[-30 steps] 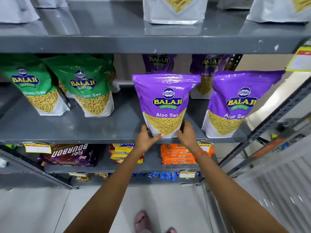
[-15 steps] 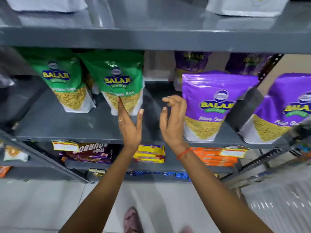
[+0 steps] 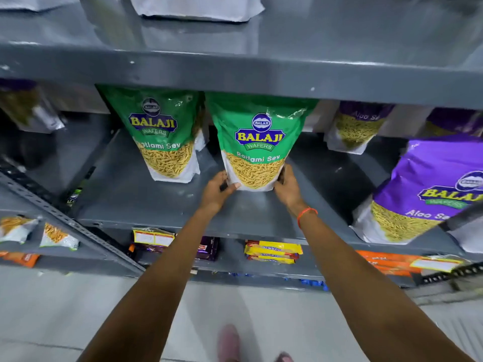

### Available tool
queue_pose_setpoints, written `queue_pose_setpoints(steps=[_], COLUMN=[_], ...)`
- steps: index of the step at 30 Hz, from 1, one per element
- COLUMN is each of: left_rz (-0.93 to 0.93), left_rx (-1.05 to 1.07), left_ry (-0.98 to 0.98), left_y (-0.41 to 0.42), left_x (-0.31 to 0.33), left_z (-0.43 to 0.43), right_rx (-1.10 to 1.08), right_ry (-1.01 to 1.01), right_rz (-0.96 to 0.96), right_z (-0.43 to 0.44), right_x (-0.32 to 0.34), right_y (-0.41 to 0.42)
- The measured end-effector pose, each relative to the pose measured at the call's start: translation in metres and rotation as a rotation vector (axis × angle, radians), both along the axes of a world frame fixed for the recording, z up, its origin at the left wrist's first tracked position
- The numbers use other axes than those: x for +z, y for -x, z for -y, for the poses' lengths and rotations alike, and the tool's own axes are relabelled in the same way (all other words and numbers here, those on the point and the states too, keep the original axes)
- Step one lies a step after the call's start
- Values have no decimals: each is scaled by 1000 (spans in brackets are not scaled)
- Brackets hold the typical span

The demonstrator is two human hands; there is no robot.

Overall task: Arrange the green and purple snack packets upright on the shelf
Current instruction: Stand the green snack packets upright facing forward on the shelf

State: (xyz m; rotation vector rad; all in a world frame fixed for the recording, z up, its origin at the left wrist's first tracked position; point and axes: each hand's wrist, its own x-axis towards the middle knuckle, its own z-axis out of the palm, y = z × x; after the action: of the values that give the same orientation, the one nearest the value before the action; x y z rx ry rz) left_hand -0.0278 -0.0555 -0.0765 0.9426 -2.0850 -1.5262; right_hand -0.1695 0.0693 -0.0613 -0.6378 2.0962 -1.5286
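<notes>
Hands, left hand (image 3: pixel 218 190) and right hand (image 3: pixel 286 188), clasp the green packet (image 3: pixel 257 142) upright at shelf (image 3: pixel 167 205) centre; purple packet (image 3: pixel 428 189) at three o'clock leans, probably unfinished.

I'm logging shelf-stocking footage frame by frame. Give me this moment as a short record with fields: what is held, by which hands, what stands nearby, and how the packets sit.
held item: green snack packet, upright on the grey shelf
left hand: grips the packet's lower left corner
right hand: grips the packet's lower right corner
left neighbour: second green packet, upright, a gap between them
right neighbour: purple snack packet near the shelf's front edge, leaning slightly
behind: more purple packets at the back
wrist: orange band on the right
</notes>
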Motion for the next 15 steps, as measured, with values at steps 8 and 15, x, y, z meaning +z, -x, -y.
queue_pose_setpoints(steps=[8, 15], left_rz=[22, 43], left_rx=[-62, -88], left_ry=[-27, -16], left_y=[-40, -73], left_x=[2, 7], left_z=[-26, -63], right_rx=[50, 73], right_ry=[-69, -87], right_rz=[-89, -147], right_z=[-44, -82], right_x=[-3, -10], right_y=[-28, -61])
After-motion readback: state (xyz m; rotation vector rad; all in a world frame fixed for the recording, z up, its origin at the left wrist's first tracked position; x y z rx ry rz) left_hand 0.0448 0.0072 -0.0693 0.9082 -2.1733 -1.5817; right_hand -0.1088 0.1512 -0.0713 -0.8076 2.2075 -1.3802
